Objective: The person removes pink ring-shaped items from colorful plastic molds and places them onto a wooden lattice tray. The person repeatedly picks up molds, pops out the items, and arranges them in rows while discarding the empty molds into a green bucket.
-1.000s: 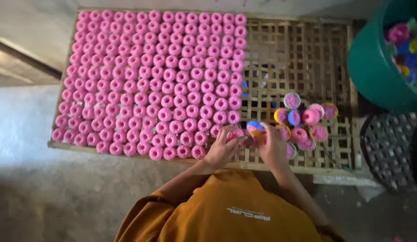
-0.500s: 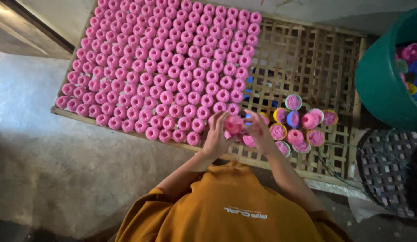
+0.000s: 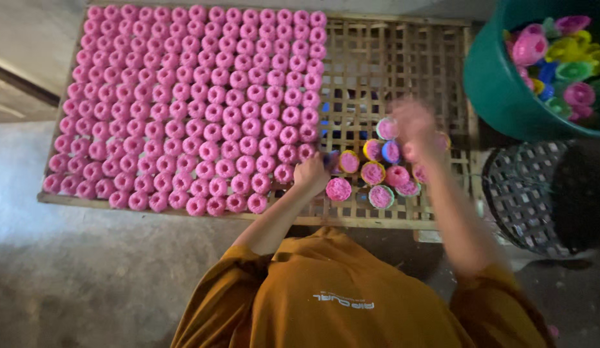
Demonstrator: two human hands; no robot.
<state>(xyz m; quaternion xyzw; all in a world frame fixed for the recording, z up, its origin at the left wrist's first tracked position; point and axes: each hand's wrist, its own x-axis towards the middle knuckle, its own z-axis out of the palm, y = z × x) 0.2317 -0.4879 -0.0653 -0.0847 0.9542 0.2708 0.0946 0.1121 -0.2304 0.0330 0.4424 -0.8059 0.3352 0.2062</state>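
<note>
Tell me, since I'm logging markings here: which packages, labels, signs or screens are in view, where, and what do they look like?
Printed mark: on the back of the person's orange shirt, bottom centre; a short white line of lettering, seen upside down.
No packages, signs or screens show in view.

Mustard-orange short-sleeved cotton shirt (image 3: 351, 296), small pale printed marking across chest; sleeves end near elbows, forearms bare, no gloves
</note>
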